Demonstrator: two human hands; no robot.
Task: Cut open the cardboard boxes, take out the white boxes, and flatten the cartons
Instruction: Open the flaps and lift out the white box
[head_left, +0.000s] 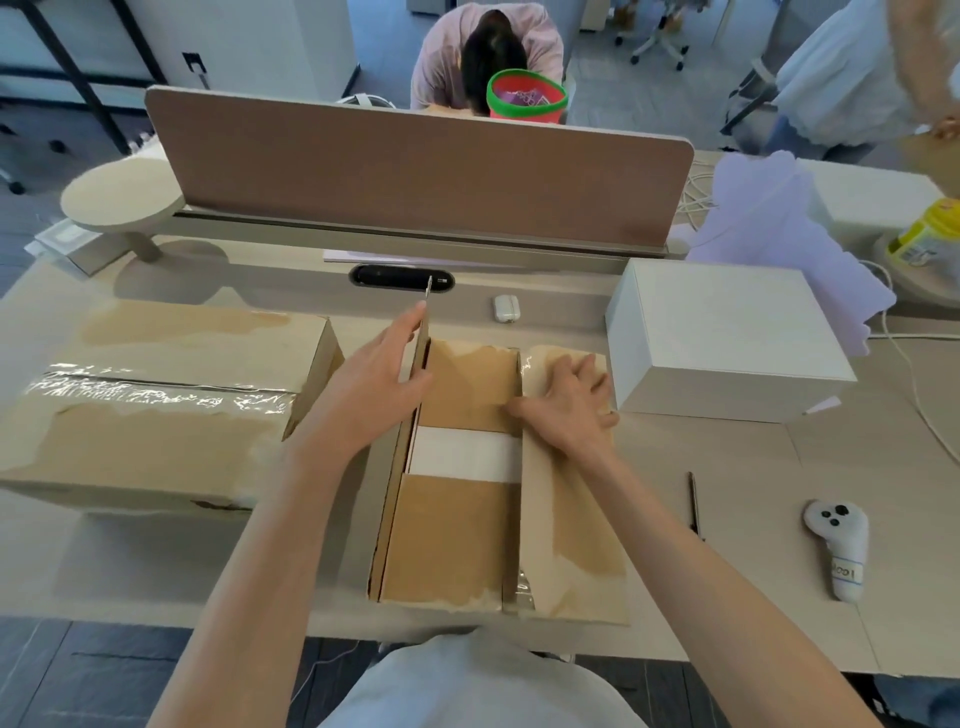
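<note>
Open carton sits on worktop directly in front of the person, between the two forearms.

Left hand: fingers straight up along outer face of left flap, thumb hooked over its edge. Flap gripped and held upright.

Right hand: flat, fingers spread, palm down on right flap. Flap is folded outward and lies nearly level; hand presses on it, grips nothing.

Between the hands, two brown inner flaps lie partly closed. In the gap between them, just nearer the body than the right hand's thumb, a strip of white box shows, inside the carton.

Right of the right hand, just beyond the pressed flap: second white box, standing on the worktop outside any carton.

Left of the left hand: sealed carton, clear tape along its top seam, flaps shut.

Further right of the right forearm: thin dark stick-like item, too slim to identify, then a white handheld controller. Beyond the fingertips of both hands: small white earbud case, and behind it a brown divider panel.
</note>
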